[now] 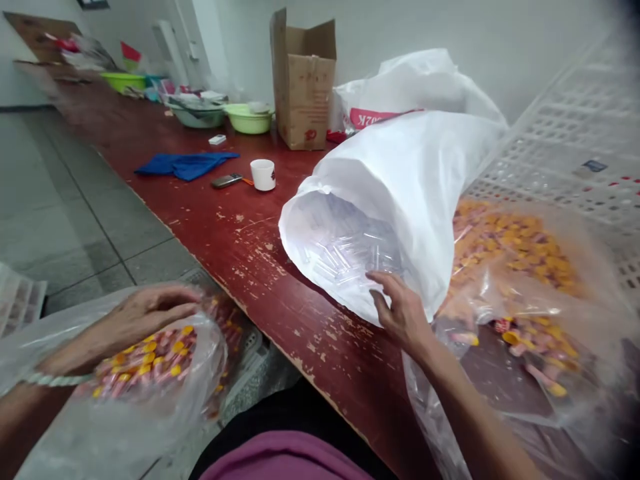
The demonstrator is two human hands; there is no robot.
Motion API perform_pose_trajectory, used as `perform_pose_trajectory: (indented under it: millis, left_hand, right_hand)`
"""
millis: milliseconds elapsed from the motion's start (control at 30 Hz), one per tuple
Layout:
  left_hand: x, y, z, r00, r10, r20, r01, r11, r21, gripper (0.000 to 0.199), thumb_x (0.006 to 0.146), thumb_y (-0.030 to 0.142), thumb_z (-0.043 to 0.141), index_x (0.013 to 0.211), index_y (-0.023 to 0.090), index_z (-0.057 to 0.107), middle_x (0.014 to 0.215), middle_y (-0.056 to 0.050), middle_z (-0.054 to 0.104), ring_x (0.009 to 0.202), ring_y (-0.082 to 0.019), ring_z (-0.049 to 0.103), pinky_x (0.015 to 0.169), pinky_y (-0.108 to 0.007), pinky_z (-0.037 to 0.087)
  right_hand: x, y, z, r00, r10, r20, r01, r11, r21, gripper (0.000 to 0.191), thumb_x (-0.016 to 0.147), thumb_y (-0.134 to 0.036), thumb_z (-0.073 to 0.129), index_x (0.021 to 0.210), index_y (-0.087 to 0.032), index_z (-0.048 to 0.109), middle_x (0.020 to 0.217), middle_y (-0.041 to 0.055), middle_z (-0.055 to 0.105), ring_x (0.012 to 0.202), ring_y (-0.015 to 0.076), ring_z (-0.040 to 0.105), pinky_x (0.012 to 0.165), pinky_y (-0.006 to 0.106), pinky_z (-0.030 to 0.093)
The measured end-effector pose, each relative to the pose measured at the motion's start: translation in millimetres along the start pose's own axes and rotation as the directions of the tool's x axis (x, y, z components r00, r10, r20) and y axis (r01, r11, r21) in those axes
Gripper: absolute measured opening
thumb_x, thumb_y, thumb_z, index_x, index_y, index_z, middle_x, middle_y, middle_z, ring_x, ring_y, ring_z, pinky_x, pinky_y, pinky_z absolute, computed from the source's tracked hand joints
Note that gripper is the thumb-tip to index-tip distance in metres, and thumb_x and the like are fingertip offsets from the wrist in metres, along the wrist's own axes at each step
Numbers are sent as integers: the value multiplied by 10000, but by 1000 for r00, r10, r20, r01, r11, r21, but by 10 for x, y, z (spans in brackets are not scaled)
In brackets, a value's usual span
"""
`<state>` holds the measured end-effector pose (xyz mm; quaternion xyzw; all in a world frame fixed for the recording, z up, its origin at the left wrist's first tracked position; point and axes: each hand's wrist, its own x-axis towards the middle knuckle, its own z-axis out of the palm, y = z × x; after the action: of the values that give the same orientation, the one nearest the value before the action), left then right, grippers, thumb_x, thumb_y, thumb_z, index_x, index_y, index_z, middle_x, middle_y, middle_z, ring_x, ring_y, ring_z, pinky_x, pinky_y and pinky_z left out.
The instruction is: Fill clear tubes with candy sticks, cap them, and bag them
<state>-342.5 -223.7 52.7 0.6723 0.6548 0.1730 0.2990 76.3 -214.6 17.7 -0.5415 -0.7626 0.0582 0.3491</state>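
Observation:
A white sack (400, 160) lies on its side with its mouth toward me, and clear plastic tubes (337, 257) are heaped inside. My right hand (403, 307) is at the lower lip of the mouth, thumb and fingers apart, with nothing visible between them. On the left, my left hand (160, 310) stretches its fingers over an open clear plastic bag (125, 423). Small pink tubes with yellow caps (150, 360) fill that bag, below the palm. Whether the fingertips touch the bag's rim is hard to make out.
At right, another clear bag (525, 287) of yellow-capped tubes rests against a white plastic crate (565, 147). Farther along the red table (250, 267) are a white cup (263, 175), a phone (227, 181), blue cloth (185, 165), a cardboard box (307, 100) and several basins.

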Motion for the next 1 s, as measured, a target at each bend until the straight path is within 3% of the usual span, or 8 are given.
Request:
perform_pose_trajectory:
  millis: [100, 167, 233, 267, 333, 567, 833, 1000]
  left_hand:
    - [337, 626, 297, 948, 317, -24, -316, 948, 33, 232, 852, 326, 494, 976, 198, 643, 957, 2, 686, 850, -144, 608, 774, -247, 481]
    - [636, 952, 590, 791, 611, -34, -600, 785, 151, 269, 846, 172, 450, 1055, 160, 618, 1046, -63, 653, 944, -168, 583, 862, -293, 461]
    - [955, 1180, 892, 604, 797, 7, -770, 580, 266, 398, 785, 33, 403, 1131, 125, 576, 1118, -114, 613, 1051, -197, 528, 926, -336, 435]
    - [1112, 1260, 1029, 539, 840, 60, -808, 495, 320, 474, 741, -9, 400, 1175, 114, 548, 1172, -132, 582, 1103, -215, 491, 940, -354, 426]
    - [1401, 1365, 1256, 474, 863, 175, -832, 373, 411, 571, 678, -21, 444, 1233, 99, 501, 1207, -153, 549, 1124, -251, 450, 926, -381, 423]
    - [1926, 1483, 1572, 459, 789, 408, -827, 212, 520, 551, 589, 63, 552, 1134, 129, 518, 1109, -141, 545, 963, -263, 464, 818, -373, 404]
    - [1942, 1513, 1635, 514, 756, 405, -790, 233, 567, 470, 605, 56, 526, 1065, 155, 507, 1040, -101, 569, 865, -243, 493, 722, -337, 386]
    - [1886, 1480, 1623, 534, 741, 408, -781, 249, 572, 435, 632, 62, 528, 1050, 181, 515, 970, -84, 604, 847, -240, 497, 707, -337, 362]
  right_hand:
    - [306, 333, 136, 993, 67, -99, -80, 987, -138, 423, 720, -14, 409, 1088, -144, 572, 1074, 135, 609, 1045, 260, 562, 920, 445, 467]
    - [402, 444, 207, 990, 93, -103, -111, 977, -181, 470, 670, 22, 390, 1079, -115, 576, 1077, 152, 599, 1051, 261, 549, 929, 424, 458]
    - [402, 469, 241, 989, 105, -100, -123, 973, -195, 473, 662, 27, 389, 1076, -103, 578, 1074, 155, 588, 1043, 258, 541, 930, 409, 454]
    - [374, 458, 244, 988, 108, -106, -127, 972, -196, 465, 667, 21, 391, 1073, -106, 578, 1073, 151, 583, 1038, 257, 536, 931, 408, 450]
    - [293, 418, 234, 987, 111, -118, -132, 975, -181, 432, 688, 1, 401, 1062, -122, 579, 1061, 138, 575, 1029, 253, 529, 928, 409, 447]
    - [126, 321, 176, 986, 137, -91, -137, 991, 3, 355, 734, -56, 436, 1047, -153, 572, 1029, 111, 571, 933, 220, 572, 819, 366, 494]
    - [139, 246, 172, 984, 166, -59, -162, 984, 72, 338, 749, -64, 447, 1045, -169, 570, 1054, 102, 571, 886, 199, 591, 785, 346, 495]
    - [282, 153, 247, 986, 166, -16, -166, 986, -11, 321, 795, -86, 447, 1090, -143, 559, 1070, 106, 604, 953, 204, 577, 862, 336, 459]
